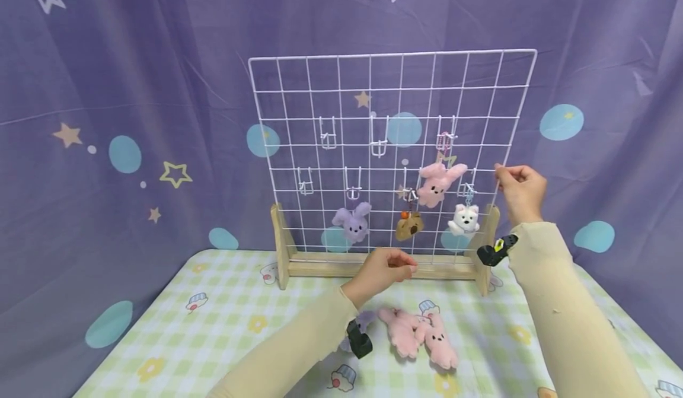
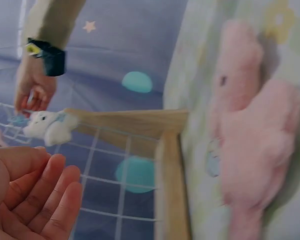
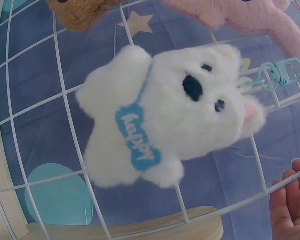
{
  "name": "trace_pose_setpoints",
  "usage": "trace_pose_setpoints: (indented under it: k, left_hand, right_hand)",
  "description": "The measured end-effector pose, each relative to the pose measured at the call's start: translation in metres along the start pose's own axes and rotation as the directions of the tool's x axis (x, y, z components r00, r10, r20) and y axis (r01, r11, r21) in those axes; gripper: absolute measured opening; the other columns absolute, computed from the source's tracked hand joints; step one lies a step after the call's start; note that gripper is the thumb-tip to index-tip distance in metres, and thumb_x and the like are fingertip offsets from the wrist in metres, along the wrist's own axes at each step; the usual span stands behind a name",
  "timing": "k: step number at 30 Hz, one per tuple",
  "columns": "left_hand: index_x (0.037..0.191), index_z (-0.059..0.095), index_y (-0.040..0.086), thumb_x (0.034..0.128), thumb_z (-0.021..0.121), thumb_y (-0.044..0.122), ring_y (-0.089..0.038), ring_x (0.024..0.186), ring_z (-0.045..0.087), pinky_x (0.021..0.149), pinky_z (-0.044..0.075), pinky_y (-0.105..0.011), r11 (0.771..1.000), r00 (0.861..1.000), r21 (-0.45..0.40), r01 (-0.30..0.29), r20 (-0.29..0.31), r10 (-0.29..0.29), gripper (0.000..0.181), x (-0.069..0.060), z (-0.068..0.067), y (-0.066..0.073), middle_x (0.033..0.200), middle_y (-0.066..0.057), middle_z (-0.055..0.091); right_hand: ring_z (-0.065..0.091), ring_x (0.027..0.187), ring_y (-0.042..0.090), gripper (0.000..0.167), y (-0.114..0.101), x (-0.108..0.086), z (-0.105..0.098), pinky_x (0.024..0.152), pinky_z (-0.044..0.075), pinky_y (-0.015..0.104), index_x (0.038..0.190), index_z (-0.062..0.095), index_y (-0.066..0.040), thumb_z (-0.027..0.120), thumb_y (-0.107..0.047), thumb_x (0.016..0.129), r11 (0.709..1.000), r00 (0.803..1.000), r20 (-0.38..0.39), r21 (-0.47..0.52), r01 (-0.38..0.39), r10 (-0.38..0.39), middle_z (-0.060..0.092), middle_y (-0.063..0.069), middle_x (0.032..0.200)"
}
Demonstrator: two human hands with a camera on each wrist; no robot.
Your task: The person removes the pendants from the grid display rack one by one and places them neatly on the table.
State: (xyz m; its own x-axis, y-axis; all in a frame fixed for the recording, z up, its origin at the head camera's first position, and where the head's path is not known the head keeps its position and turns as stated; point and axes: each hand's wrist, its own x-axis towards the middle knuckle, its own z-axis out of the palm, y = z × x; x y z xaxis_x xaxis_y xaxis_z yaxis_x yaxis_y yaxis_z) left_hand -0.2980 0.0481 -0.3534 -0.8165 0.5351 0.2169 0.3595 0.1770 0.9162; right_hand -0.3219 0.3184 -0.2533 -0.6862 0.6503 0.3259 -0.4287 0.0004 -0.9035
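Observation:
At the right edge of a white wire grid rack [image 1: 384, 90], my right hand [image 1: 523, 191] pinches the side wire between thumb and fingers. Beside it, a white plush animal keychain [image 3: 180, 100] with a blue "happy" tag hangs by a light-blue clasp [image 3: 282, 74] from a hook. My left hand [image 1: 380, 272] is held in front of the rack's wooden base, fingers loosely bent and holding nothing. Below that hand, two pink plush bunnies [image 1: 404, 334] lie on the tablecloth. A purple plush [image 1: 364, 321] lies partly hidden behind the left wrist.
On the rack hang a purple bunny [image 1: 354, 223], a brown plush [image 1: 409, 226] and a pink bunny [image 1: 439, 184]. Other hooks, such as the upper-left hook [image 1: 328, 140], carry nothing. Wooden feet [image 1: 281, 247] support the grid on the checked tablecloth [image 1: 213, 315]. A purple curtain [image 1: 160, 77] stands behind.

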Motion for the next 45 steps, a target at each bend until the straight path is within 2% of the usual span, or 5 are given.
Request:
trace_pose_setpoints:
  k: [9, 20, 30, 37, 45]
  left_hand:
    - [0.102, 0.067, -0.004, 0.0895, 0.064, 0.009, -0.017, 0.080, 0.064, 0.070, 0.054, -0.026, 0.998, 0.997, -0.003, -0.067, -0.025, 0.066, 0.018, 0.019, -0.024, 0.046, 0.095, -0.018, 0.068]
    - [0.101, 0.069, 0.003, 0.0881, 0.067, 0.012, -0.011, 0.079, 0.064, 0.070, 0.053, -0.025, 0.990, 0.984, 0.059, -0.131, -0.115, 0.137, 0.016, 0.050, -0.028, 0.095, 0.091, -0.007, 0.071]
    - [0.101, 0.069, 0.004, 0.0888, 0.066, 0.013, -0.009, 0.082, 0.063, 0.071, 0.053, -0.021, 0.979, 0.960, 0.080, -0.185, -0.200, 0.198, 0.015, 0.076, -0.029, 0.118, 0.095, -0.005, 0.071]
    - [0.104, 0.069, 0.009, 0.0895, 0.066, 0.018, -0.008, 0.086, 0.062, 0.075, 0.051, -0.020, 0.980, 0.942, 0.110, -0.163, -0.278, 0.188, 0.017, 0.091, -0.026, 0.128, 0.094, 0.002, 0.070]
    - [0.103, 0.070, 0.005, 0.0873, 0.068, 0.015, -0.008, 0.083, 0.065, 0.070, 0.049, -0.015, 0.977, 0.896, 0.136, -0.167, -0.392, 0.208, 0.019, 0.108, -0.016, 0.132, 0.094, -0.004, 0.072]
  right_hand:
    - [0.056, 0.053, 0.003, 0.019, -0.005, 0.002, 0.002, 0.053, 0.047, 0.011, 0.067, 0.060, -0.011, 0.070, -0.006, 0.083, 1.000, 1.000, 0.015, 0.010, 0.008, -0.008, 0.063, -0.009, 0.058]
    - [0.056, 0.051, 0.003, 0.020, -0.006, 0.005, 0.000, 0.052, 0.047, 0.012, 0.066, 0.060, -0.011, 0.070, -0.005, 0.083, 0.999, 1.000, 0.017, 0.024, 0.021, -0.021, 0.063, -0.009, 0.058]
    - [0.054, 0.051, 0.004, 0.019, -0.002, 0.004, 0.000, 0.051, 0.045, 0.012, 0.067, 0.061, -0.011, 0.070, -0.005, 0.083, 1.000, 1.000, 0.016, 0.012, 0.007, -0.007, 0.063, -0.009, 0.058]
    - [0.055, 0.051, 0.002, 0.021, 0.002, 0.005, -0.002, 0.052, 0.046, 0.011, 0.066, 0.060, -0.012, 0.070, -0.006, 0.083, 1.000, 1.000, 0.006, 0.000, 0.028, -0.028, 0.063, -0.010, 0.058]
    - [0.054, 0.050, 0.003, 0.021, 0.003, 0.004, -0.001, 0.051, 0.046, 0.011, 0.065, 0.060, -0.012, 0.070, -0.006, 0.082, 0.999, 0.999, -0.004, -0.002, 0.032, -0.032, 0.062, -0.010, 0.056]
